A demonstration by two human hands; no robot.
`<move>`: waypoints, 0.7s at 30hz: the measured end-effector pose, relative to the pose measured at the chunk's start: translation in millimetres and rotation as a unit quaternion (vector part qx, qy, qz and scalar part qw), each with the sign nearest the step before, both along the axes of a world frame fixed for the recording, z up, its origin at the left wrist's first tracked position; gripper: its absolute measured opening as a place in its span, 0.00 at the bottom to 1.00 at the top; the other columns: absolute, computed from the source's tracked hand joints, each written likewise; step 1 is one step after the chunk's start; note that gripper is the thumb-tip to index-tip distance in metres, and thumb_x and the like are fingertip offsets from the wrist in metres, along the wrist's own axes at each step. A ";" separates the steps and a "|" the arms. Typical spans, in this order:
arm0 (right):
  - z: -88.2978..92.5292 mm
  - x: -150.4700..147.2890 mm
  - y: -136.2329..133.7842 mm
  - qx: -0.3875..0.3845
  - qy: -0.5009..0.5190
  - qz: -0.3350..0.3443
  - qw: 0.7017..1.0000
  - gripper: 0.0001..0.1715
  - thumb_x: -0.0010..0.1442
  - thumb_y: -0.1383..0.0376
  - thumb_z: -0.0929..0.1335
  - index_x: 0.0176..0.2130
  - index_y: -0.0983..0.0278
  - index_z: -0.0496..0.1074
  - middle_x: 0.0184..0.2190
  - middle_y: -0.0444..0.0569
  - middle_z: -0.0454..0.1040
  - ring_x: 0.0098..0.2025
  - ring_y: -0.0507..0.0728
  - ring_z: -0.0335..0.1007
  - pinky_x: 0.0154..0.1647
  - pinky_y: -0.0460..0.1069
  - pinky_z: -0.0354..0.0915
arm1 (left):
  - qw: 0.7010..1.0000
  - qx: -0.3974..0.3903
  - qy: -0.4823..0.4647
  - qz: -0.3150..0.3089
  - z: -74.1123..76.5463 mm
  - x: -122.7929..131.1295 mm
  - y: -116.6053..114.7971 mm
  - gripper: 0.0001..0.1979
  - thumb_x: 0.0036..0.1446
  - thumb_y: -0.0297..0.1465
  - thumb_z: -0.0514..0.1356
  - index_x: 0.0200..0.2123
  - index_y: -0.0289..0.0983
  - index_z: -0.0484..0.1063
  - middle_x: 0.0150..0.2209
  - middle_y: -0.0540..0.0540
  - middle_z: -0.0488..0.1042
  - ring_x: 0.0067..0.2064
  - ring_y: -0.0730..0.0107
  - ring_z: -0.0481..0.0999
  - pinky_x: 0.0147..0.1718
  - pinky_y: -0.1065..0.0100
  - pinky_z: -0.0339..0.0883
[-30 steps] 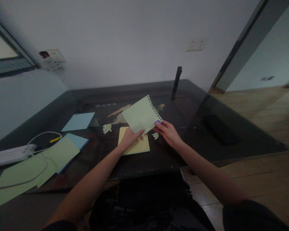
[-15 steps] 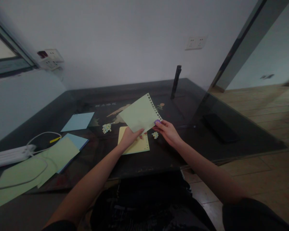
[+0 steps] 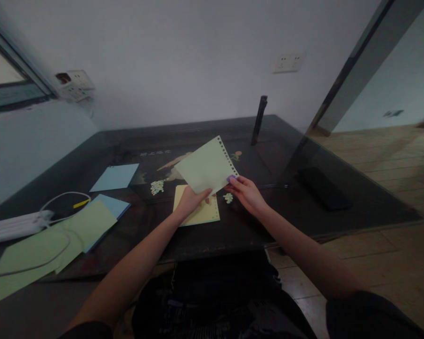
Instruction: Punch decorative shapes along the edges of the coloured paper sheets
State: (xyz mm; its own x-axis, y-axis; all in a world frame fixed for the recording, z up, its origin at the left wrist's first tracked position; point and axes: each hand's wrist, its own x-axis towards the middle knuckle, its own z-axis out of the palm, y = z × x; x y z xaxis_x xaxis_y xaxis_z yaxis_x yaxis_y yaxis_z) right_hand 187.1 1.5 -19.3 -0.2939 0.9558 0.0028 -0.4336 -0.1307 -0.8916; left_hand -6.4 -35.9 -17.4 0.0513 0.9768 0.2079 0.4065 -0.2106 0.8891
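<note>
Both hands hold up a pale green sheet (image 3: 207, 165) with a punched, scalloped right edge above the dark glass table (image 3: 233, 226). My left hand (image 3: 190, 200) pinches the sheet's lower corner. My right hand (image 3: 245, 192) pinches the right corner with a small purple object (image 3: 231, 178), too small to name, at the fingertips. A yellow sheet (image 3: 199, 213) lies flat under my left hand. Two small heaps of paper cut-outs lie on the table: cut-outs (image 3: 157, 187) left of the yellow sheet and cut-outs (image 3: 228, 198) beside my right hand.
A blue sheet (image 3: 115, 177) lies left of centre. Green and blue sheets (image 3: 70, 235) overlap at the left with a white power strip (image 3: 16, 227) and its cable. A black upright object (image 3: 259, 120) stands at the back. A dark flat object (image 3: 323, 188) lies right.
The green sheet has shifted slightly up and left; both hands keep the same hold on it.
</note>
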 end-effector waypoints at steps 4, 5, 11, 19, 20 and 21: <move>-0.3 0.3 1.0 -0.007 0.008 0.004 1.000 0.15 0.44 0.58 0.76 0.31 0.62 0.75 0.33 0.47 0.76 0.36 0.53 0.71 0.46 0.51 0.66 | 1.000 -0.003 -0.010 0.001 1.2 0.7 -0.6 0.10 0.54 0.35 0.60 0.29 0.33 0.74 0.24 0.46 0.78 0.23 0.70 0.74 0.32 0.69 0.69; -0.5 0.3 1.2 -0.008 0.010 0.004 1.000 0.14 0.44 0.59 0.76 0.31 0.63 0.75 0.33 0.47 0.76 0.36 0.53 0.71 0.46 0.51 0.66 | 1.000 -0.003 -0.011 0.001 1.5 0.9 -0.7 0.10 0.54 0.35 0.60 0.29 0.33 0.74 0.24 0.46 0.78 0.23 0.70 0.74 0.32 0.69 0.69; -1.1 -0.6 0.8 -0.006 0.010 -0.004 1.000 0.14 0.44 0.58 0.76 0.30 0.63 0.75 0.32 0.46 0.76 0.35 0.52 0.71 0.46 0.50 0.66 | 1.000 -0.006 -0.015 0.004 3.2 1.8 -1.7 0.10 0.54 0.35 0.60 0.28 0.33 0.75 0.24 0.45 0.78 0.24 0.70 0.75 0.32 0.70 0.69; 1.0 -2.0 -0.5 0.003 0.019 -0.013 1.000 0.14 0.43 0.58 0.77 0.30 0.61 0.75 0.32 0.46 0.76 0.35 0.53 0.70 0.44 0.50 0.66 | 1.000 -0.002 -0.025 -0.006 0.1 1.4 -0.6 0.11 0.54 0.36 0.60 0.31 0.32 0.75 0.25 0.45 0.79 0.24 0.70 0.75 0.32 0.70 0.69; 0.5 -2.3 -0.1 0.003 0.019 -0.014 1.000 0.14 0.43 0.58 0.76 0.30 0.62 0.75 0.32 0.46 0.76 0.35 0.53 0.70 0.44 0.49 0.66 | 1.000 -0.003 -0.024 -0.005 -0.4 1.2 -0.2 0.12 0.54 0.36 0.60 0.30 0.32 0.75 0.25 0.45 0.79 0.24 0.70 0.75 0.32 0.70 0.69; -0.1 -2.5 0.4 0.002 0.021 -0.015 1.000 0.14 0.43 0.57 0.76 0.30 0.62 0.75 0.32 0.46 0.76 0.35 0.52 0.70 0.44 0.49 0.67 | 1.000 -0.004 -0.021 -0.005 -0.9 1.1 0.0 0.12 0.54 0.37 0.60 0.30 0.32 0.75 0.25 0.45 0.78 0.24 0.70 0.75 0.32 0.70 0.69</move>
State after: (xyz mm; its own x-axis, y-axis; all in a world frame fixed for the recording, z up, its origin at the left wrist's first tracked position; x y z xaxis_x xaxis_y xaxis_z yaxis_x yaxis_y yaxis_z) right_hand 184.6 1.9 -19.4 -0.2642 0.9643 0.0193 -0.4746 -0.1126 -0.8730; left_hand -5.3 -35.8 -18.3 0.0518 0.9780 0.2022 0.3672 -0.2069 0.9069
